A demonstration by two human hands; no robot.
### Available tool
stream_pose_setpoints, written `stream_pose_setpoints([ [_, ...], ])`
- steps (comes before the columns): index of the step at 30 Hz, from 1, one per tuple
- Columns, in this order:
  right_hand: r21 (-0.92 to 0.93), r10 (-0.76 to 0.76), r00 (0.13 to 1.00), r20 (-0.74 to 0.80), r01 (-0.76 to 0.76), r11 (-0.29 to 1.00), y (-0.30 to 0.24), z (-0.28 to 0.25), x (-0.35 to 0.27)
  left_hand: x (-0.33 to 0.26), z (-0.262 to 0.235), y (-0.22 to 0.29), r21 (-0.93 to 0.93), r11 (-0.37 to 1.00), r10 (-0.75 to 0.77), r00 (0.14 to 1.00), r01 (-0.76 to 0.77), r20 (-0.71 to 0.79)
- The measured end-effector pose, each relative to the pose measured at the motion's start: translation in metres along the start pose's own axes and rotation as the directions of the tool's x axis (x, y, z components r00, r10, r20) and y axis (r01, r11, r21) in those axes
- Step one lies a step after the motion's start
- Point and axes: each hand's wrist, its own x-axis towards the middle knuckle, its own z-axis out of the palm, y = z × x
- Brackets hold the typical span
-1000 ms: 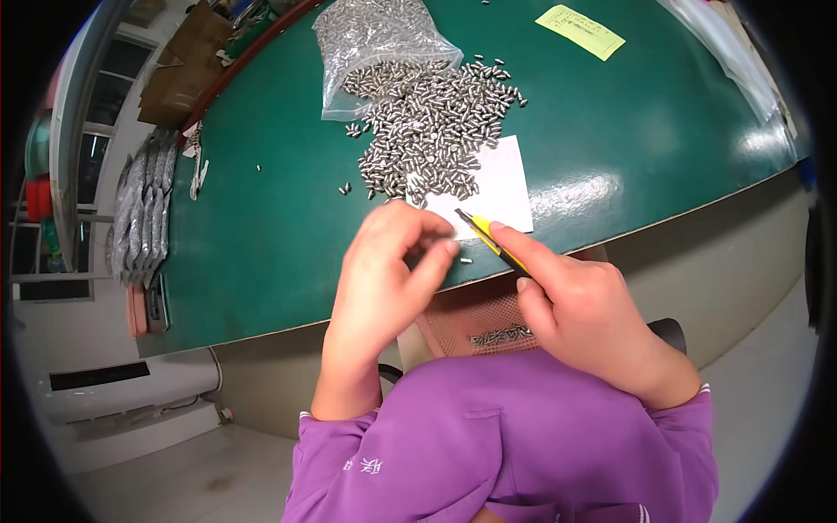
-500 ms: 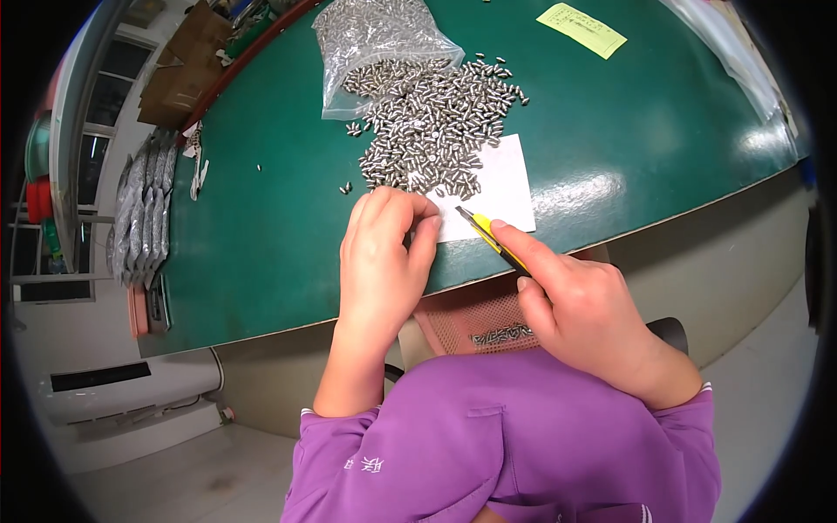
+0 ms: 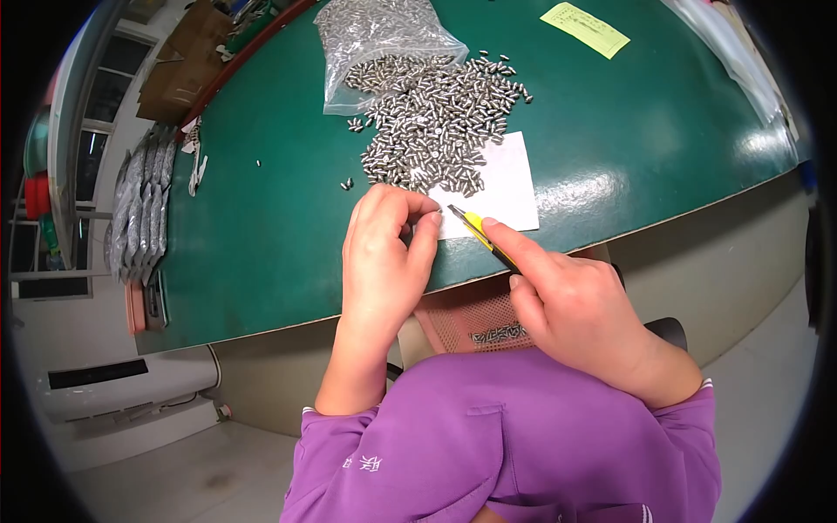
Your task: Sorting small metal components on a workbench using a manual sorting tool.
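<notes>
A heap of several small silver metal pins lies on the green table, partly on a white paper sheet. My left hand rests at the near edge of the heap, fingers curled and pinched, apparently on a small pin that I cannot make out. My right hand holds a yellow and black utility knife, its blade tip close to my left fingertips over the paper's corner.
A clear plastic bag with more pins lies behind the heap. A yellow slip is at the far right. A pink mesh tray with pins sits below the table edge. Grey packets stack at left.
My left hand has shifted slightly toward the heap and its fingers have curled tighter. The knife tip stays near the paper's corner.
</notes>
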Motion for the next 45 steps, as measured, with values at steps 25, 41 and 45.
stream_pose_setpoints([
  [25,0.078,-0.011,0.999,0.045,0.007,0.997,-0.001,-0.008,0.007,-0.009,-0.011,0.000,-0.131,0.991,0.050,0.988,-0.031,0.148],
  [41,0.063,0.019,0.999,0.031,-0.021,0.998,-0.003,-0.005,0.002,0.001,-0.004,-0.004,0.057,0.997,-0.057,0.998,0.056,0.005],
  [45,0.062,0.010,1.000,0.027,-0.011,0.998,-0.005,-0.004,0.001,-0.005,-0.004,-0.002,-0.004,0.997,-0.071,0.997,0.071,0.024],
])
